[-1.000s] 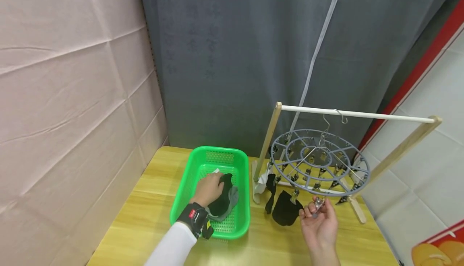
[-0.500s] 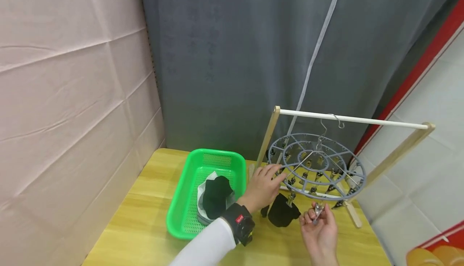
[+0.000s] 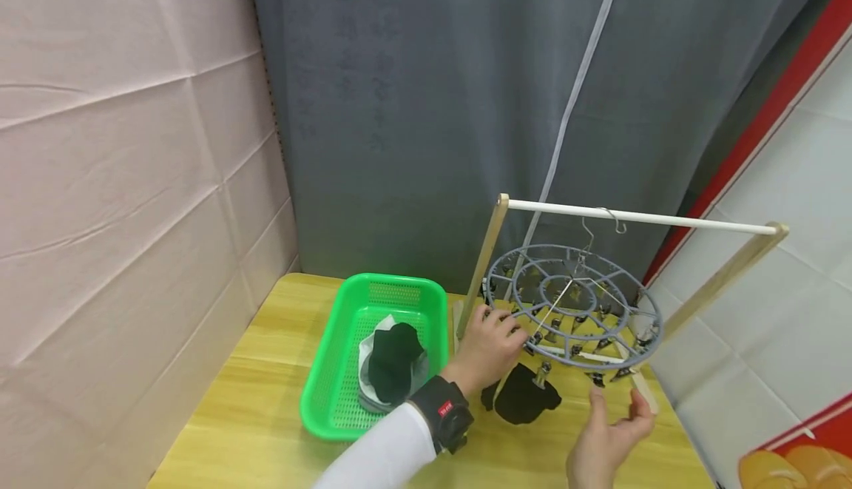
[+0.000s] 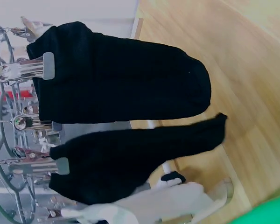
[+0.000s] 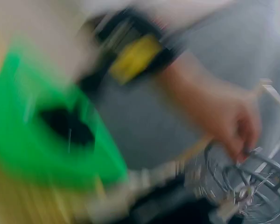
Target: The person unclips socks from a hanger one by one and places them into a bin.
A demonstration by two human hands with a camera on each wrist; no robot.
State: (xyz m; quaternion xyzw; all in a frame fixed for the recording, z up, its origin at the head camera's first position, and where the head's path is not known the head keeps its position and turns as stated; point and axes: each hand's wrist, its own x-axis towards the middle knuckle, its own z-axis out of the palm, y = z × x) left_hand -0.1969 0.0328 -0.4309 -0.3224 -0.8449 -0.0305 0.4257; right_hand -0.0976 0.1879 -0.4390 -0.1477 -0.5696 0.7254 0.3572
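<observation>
A round grey clip hanger point(image 3: 577, 362) hangs by its hook from a white rod point(image 3: 692, 222). My left hand point(image 3: 489, 348) grips the left side of its outer ring; the right wrist view shows those fingers pinching the ring. Below the ring, a wide black sock point(image 4: 126, 77) hangs from a metal clip point(image 4: 25, 71). Beside it hang a narrower black sock point(image 4: 102, 158) and a white sock point(image 4: 168, 200). My right hand point(image 3: 607, 437) is at the front of the hanger with thumb and fingers spread, fingertips just under a dangling clip point(image 3: 597, 379), holding nothing.
A green basket point(image 3: 399, 280) stands left of the rack on the wooden table point(image 3: 246, 393), holding a black sock point(image 3: 395, 356) over grey and white ones. The rack's wooden legs point(image 3: 715, 282) flank the hanger. A grey curtain point(image 3: 399, 141) closes off the back.
My left hand has moved right from the socks in the basket to the hanger's ring. My right hand has let go of a clip and spread its fingers. The hanging black sock has shifted slightly.
</observation>
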